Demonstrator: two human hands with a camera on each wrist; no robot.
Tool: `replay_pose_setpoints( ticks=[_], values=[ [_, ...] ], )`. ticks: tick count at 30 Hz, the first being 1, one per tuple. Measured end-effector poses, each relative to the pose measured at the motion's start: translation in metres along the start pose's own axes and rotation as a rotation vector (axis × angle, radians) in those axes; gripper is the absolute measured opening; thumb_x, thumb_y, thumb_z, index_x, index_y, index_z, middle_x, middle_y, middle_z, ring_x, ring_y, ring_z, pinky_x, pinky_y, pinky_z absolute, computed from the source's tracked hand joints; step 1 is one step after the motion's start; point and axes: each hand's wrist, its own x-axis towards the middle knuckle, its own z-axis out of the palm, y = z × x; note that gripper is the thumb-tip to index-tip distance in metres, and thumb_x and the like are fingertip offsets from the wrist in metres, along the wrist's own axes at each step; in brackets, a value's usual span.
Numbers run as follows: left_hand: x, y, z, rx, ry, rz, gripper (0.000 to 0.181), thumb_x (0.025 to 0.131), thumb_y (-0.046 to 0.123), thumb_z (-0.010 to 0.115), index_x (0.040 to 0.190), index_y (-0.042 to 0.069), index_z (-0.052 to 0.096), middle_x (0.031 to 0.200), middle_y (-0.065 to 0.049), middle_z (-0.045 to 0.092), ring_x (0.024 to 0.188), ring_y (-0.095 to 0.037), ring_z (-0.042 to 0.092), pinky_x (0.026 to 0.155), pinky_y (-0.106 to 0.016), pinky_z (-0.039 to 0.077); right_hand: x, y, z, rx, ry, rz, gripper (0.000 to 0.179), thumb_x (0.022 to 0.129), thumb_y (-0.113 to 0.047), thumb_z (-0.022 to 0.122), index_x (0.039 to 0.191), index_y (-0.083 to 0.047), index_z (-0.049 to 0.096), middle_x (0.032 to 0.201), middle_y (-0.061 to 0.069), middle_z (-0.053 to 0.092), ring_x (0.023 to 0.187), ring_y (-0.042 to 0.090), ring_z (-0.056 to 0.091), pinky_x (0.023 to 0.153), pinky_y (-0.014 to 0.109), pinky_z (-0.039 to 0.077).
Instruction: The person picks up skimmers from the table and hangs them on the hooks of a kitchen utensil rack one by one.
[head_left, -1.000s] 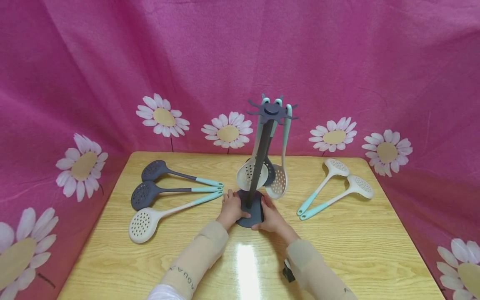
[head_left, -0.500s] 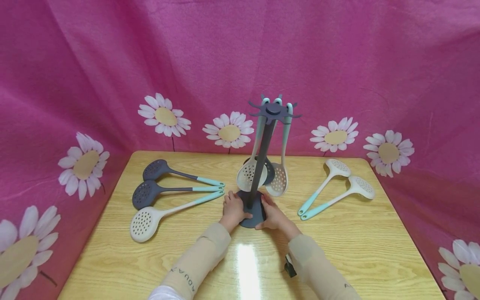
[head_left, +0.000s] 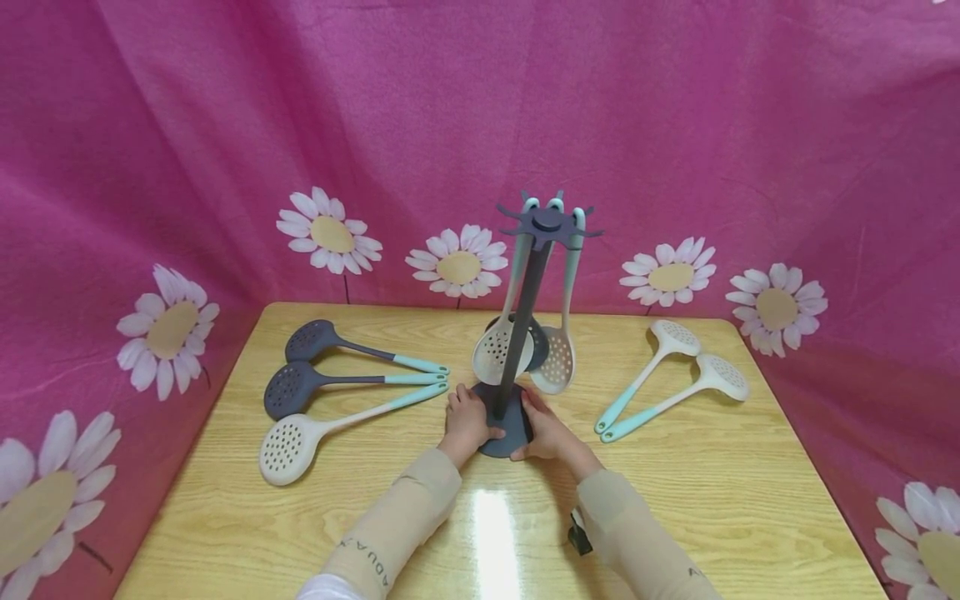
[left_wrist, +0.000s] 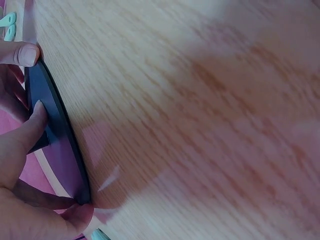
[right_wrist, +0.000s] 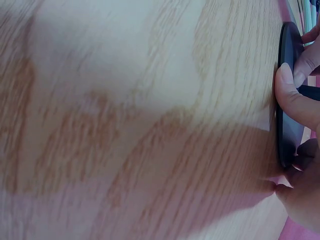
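Note:
A dark grey utensil stand (head_left: 517,325) stands upright at the middle of the table, with a round base (head_left: 507,429). My left hand (head_left: 465,421) grips the base's left edge, thumb on top and fingers round the rim. On the right edge, my right hand (head_left: 551,433) holds the same base between thumb and fingers. From the hooked top (head_left: 546,221) hang a white skimmer (head_left: 492,352), a dark skimmer (head_left: 538,343) partly hidden behind the post, and another white skimmer (head_left: 557,362). Both wrist views show thumbs and fingers pinching the base (left_wrist: 60,135) close to the tabletop.
Left of the stand lie two dark skimmers (head_left: 288,390) and a white skimmer (head_left: 288,450), their mint handles toward the stand. Two white skimmers (head_left: 708,379) lie at the right. Pink flowered cloth (head_left: 450,125) surrounds the wooden table (head_left: 712,500) at the back and sides.
The stand's base and both hands have shifted slightly to the right, mostly in the first half second. Both hands keep their grip, and the skimmers on the table stay put.

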Motion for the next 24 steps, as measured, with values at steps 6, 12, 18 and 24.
replay_pose_setpoints(
  ticks=[6, 12, 18, 24],
  values=[
    [-0.002, -0.003, 0.0, -0.091, -0.02, -0.017, 0.093, 0.065, 0.039, 0.081, 0.127, -0.015, 0.037, 0.11, -0.018, 0.034, 0.1, -0.029, 0.034, 0.088, -0.039, 0.038, -0.006, -0.017, -0.005, -0.068, 0.014, 0.021, 0.109, 0.06, -0.024, 0.085, 0.138, 0.013, 0.018, 0.145, 0.031, 0.015, 0.132, 0.043, 0.02, 0.107, 0.048, 0.022],
    [-0.002, -0.01, 0.001, -0.149, 0.026, 0.041, 0.079, 0.073, 0.031, 0.076, 0.125, -0.016, 0.038, 0.108, -0.02, 0.036, 0.101, -0.031, 0.037, 0.088, -0.041, 0.038, -0.011, -0.015, -0.005, -0.216, 0.058, -0.073, 0.102, 0.063, -0.026, 0.083, 0.136, 0.014, 0.026, 0.141, 0.033, 0.023, 0.129, 0.043, 0.029, 0.104, 0.048, 0.028],
    [0.004, -0.024, -0.011, -0.323, 0.266, 0.137, 0.04, 0.082, 0.006, 0.06, 0.117, -0.01, 0.048, 0.108, -0.021, 0.048, 0.101, -0.034, 0.047, 0.084, -0.043, 0.045, -0.02, -0.009, -0.012, -0.251, 0.058, -0.185, 0.075, 0.075, -0.026, 0.075, 0.133, 0.005, 0.04, 0.136, 0.027, 0.038, 0.126, 0.04, 0.037, 0.101, 0.048, 0.032],
    [0.006, -0.034, -0.048, -0.378, 0.702, 0.314, 0.026, 0.081, 0.002, 0.059, 0.107, -0.003, 0.055, 0.1, -0.015, 0.055, 0.096, -0.03, 0.052, 0.083, -0.041, 0.043, -0.031, 0.0, -0.033, -0.36, 0.143, -0.314, 0.038, 0.08, -0.008, 0.068, 0.115, 0.001, 0.058, 0.114, 0.018, 0.059, 0.105, 0.032, 0.056, 0.089, 0.044, 0.045]
  ],
)
